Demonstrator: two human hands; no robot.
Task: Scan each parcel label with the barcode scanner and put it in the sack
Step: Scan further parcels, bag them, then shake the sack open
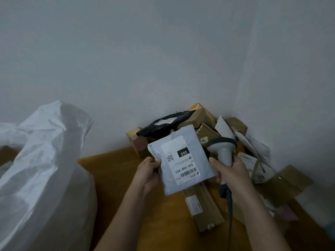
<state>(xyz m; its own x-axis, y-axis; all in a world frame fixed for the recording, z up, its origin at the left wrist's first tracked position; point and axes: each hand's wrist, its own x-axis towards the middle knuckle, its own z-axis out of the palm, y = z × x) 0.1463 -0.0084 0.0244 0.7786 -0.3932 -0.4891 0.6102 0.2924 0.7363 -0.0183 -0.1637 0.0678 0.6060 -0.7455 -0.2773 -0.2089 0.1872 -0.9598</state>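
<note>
Head view: white parcel (181,160) is pinched at its left edge by left hand (147,173), label facing up, long axis tilted; scanner (223,149) is gripped upright by right hand (231,175) just beside it

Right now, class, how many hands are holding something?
2: the left hand grips the white parcel; the right hand grips the barcode scanner.
</note>
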